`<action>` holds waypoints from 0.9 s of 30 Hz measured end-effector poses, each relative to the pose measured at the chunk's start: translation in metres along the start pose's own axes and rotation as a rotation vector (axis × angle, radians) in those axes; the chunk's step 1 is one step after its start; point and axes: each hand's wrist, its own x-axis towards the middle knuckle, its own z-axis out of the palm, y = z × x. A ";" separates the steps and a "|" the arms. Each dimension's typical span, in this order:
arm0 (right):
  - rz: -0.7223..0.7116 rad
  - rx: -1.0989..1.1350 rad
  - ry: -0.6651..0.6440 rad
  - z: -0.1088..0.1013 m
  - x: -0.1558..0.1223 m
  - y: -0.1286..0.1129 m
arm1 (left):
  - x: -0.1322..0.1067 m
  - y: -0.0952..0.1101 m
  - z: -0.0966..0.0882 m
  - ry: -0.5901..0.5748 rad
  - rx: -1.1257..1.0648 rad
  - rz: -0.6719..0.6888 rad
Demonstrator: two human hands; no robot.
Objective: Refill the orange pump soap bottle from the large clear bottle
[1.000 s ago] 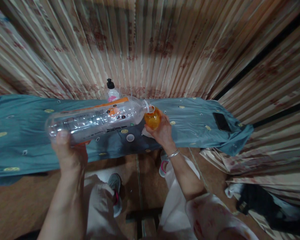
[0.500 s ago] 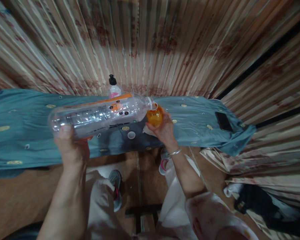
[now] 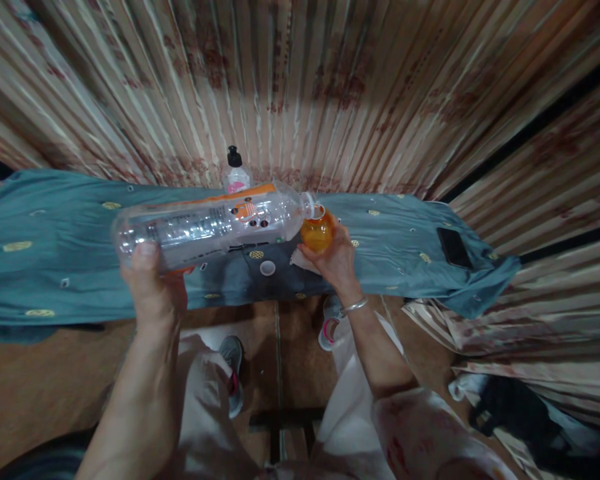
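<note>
My left hand [image 3: 154,283] grips the base end of a large clear plastic bottle [image 3: 210,223] with an orange label. The bottle lies nearly horizontal in the air, its open neck at the rim of a small glass [image 3: 317,233] of orange liquid. My right hand [image 3: 336,257] is wrapped round that glass, just above the teal cloth [image 3: 55,253] that covers the table. A white bottle cap [image 3: 267,268] lies on the cloth below the big bottle, between my hands.
A small pump bottle [image 3: 236,173] with a black top stands at the back against the striped curtain [image 3: 300,80]. A dark phone [image 3: 454,248] lies on the cloth at the right. My legs and shoes [image 3: 233,373] show on the brown floor below.
Both hands, the bottle and the glass keep their pose. The whole scene has shifted slightly right and up in view, from my head moving.
</note>
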 end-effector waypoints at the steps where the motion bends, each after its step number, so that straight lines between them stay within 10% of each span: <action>1: -0.003 0.000 0.002 0.000 0.000 0.000 | 0.000 0.000 0.000 0.001 0.007 -0.001; 27: 0.012 -0.019 -0.030 -0.001 0.001 -0.003 | -0.002 0.007 0.006 -0.030 0.086 0.011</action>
